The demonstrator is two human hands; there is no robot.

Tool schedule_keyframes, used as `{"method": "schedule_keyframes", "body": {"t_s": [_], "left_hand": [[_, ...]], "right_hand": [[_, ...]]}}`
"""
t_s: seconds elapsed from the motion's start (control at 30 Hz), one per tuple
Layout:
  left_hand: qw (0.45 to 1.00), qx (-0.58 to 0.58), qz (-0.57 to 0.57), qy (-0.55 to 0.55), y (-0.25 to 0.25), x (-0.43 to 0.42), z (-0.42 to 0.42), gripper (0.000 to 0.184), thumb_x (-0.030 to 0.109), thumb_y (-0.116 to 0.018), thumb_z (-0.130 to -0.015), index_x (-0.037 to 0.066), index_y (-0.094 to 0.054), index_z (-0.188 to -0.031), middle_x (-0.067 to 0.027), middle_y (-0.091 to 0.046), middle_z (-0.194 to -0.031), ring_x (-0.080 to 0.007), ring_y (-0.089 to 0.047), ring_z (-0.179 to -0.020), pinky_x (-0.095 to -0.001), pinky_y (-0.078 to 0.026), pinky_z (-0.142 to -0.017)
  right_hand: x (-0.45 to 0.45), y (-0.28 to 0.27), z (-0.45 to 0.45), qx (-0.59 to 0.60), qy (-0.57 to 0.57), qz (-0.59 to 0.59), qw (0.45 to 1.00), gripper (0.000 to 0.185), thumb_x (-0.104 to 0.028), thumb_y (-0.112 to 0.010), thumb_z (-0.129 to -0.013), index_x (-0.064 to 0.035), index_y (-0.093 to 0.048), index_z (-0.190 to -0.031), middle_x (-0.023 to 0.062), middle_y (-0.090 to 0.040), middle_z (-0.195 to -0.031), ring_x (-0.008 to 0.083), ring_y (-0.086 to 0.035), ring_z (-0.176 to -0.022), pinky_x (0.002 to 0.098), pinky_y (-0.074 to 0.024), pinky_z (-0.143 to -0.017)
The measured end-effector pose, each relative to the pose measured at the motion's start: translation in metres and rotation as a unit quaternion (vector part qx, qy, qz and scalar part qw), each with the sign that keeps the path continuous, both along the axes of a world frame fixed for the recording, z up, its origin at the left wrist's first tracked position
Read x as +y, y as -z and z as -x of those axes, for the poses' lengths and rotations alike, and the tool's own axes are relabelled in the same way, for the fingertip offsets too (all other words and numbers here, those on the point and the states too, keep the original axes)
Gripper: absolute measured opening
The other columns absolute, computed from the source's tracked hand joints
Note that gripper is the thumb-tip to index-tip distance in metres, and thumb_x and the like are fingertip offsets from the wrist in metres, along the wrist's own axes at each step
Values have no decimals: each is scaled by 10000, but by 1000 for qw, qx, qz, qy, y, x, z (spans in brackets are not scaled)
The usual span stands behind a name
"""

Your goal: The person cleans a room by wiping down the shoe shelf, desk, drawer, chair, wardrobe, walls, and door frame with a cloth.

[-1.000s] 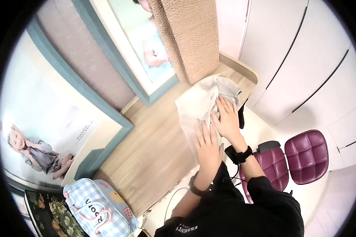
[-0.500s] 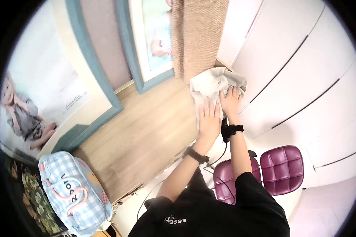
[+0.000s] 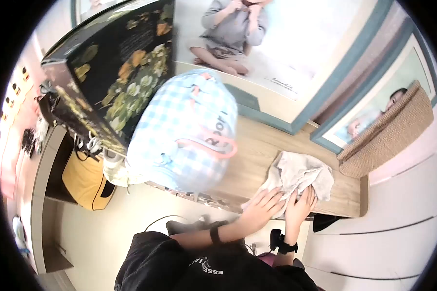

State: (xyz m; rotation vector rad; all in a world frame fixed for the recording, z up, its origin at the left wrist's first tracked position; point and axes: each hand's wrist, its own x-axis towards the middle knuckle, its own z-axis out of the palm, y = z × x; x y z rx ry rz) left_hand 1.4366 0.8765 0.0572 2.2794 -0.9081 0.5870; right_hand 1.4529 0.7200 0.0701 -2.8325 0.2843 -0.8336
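Note:
A crumpled pale grey cloth lies on the wooden top, close to its front edge. Both of my hands rest on the near part of this cloth. My left hand is flat with its fingers stretched out. Beside it, my right hand also lies open, palm down, fingers extended over the folds. Each wrist wears a black strap, and the right one carries a small black device.
A blue checked backpack stands on the top to the left, by a dark flower-patterned box. Framed photos lean behind. A woven beige bag stands at the right end, near white drawers. A yellow bag sits lower left.
The view has swung left, bringing the backpack and dark box further in. My hands and the cloth have moved along the top, away from the woven bag and toward the backpack.

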Motion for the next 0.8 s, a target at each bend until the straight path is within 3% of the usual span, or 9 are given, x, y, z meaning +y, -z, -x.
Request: {"method": "schedule_keyframes", "body": {"t_s": [0.17, 0.23, 0.27, 0.37, 0.47, 0.53, 0.63, 0.7, 0.8], "left_hand": [[991, 6, 22, -132, -2, 66, 4, 444, 87, -572, -680, 64, -530, -1121, -80, -498, -1224, -245, -410, -1226, -424, -322, -997], [993, 5, 52, -107, -3, 72, 3, 460, 54, -588, -648, 53, -531, -1104, -89, -506, -1188, -258, -415, -1214, -418, -329, -998], [990, 10, 76, -121, -5, 71, 5, 483, 27, -596, -613, 54, -531, -1091, -97, -508, -1158, -281, -429, -1182, -419, -330, -999], [981, 82, 148, -94, -10, 77, 11, 496, 20, -590, -600, 63, -530, -1090, -101, -510, -1145, -300, -448, -1137, -421, -336, -992], [958, 144, 246, -26, -16, 104, 25, 468, 19, -579, -623, 49, -521, -1087, -125, -518, -1114, -330, -462, -1093, -414, -352, -971], [905, 268, 331, 15, -24, 130, 52, 391, 23, -555, -710, 19, -507, -1098, -142, -533, -1108, -320, -483, -1084, -383, -366, -955], [850, 283, 444, -23, -50, 179, 104, 347, 36, -539, -783, 14, -501, -1127, -128, -548, -1116, -258, -496, -1093, -351, -371, -946], [825, 283, 481, -91, -51, 208, 144, 308, 92, -545, -841, 8, -511, -1135, -111, -560, -1112, -206, -519, -1059, -320, -398, -916], [805, 197, 497, -258, -45, 252, 215, 307, 36, -540, -809, 4, -536, -1114, -101, -592, -1048, -193, -561, -989, -307, -427, -874]], "right_hand": [[92, -6, -2, -14, -175, -113, 978, 270, -104, -573, -814, 40, -539, -1040, 195, -573, -1038, 341, -518, -1008, 457, -354, -920], [114, -10, 4, -29, -203, -495, 844, 258, -91, -551, -857, 51, -515, -1069, 177, -573, -1037, 271, -538, -959, 389, -399, -859], [123, -22, 13, -44, -210, -586, 782, 273, -99, -520, -893, 62, -488, -1111, 151, -563, -1060, 212, -525, -964, 332, -411, -843], [127, -32, 29, -61, -211, -682, 698, 400, -75, -499, -894, 77, -395, -1250, 212, -469, -1252, 250, -503, -1091, 358, -403, -917], [137, -39, 48, -104, -311, -636, 698, 514, -7, -471, -863, 90, -276, -1328, 273, -374, -1326, 350, -444, -1185, 452, -393, -967], [147, -21, 61, -127, -425, -592, 673, 627, -111, -491, -828, 78, -211, -1357, 287, -321, -1352, 403, -411, -1197, 482, -370, -983], [175, -13, 82, -101, -549, -565, 607, 739, -212, -538, -780, 56, -187, -1373, 307, -288, -1364, 472, -358, -1216, 554, -330, -992], [192, -8, 89, -34, -668, -406, 623, 730, -216, -559, -781, 59, -209, -1360, 287, -343, -1332, 432, -389, -1206, 522, -339, -991], [234, 2, 101, 29, -801, -127, 584, 718, -222, -591, -783, 62, -240, -1341, 256, -426, -1283, 371, -435, -1191, 474, -353, -989]]}}
